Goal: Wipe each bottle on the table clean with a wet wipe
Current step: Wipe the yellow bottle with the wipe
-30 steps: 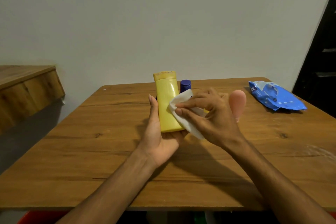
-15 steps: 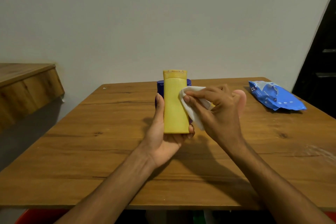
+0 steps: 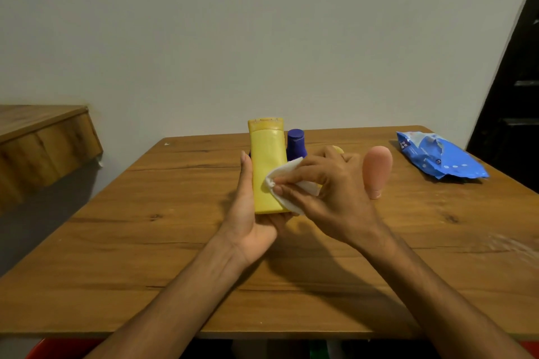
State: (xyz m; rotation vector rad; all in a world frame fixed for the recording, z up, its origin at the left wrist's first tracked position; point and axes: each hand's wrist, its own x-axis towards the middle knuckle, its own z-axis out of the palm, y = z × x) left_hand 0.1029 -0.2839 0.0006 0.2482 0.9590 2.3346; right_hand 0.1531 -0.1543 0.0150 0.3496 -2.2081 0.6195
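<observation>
The left hand cups an upright yellow bottle at centre, thumb along its left edge, fingers curled round its base. From 3 o'clock the right hand pinches a wipe against its front. It looks light, stiff, likely slick when wet; a low grip suits. On the wooden table: purple bottle at 12, pink bottle at 3, blue pack at 2. Plain wall behind.

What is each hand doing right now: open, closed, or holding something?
Left hand: grips the yellow bottle.
Right hand: pinches the wet wipe against that bottle.
</observation>
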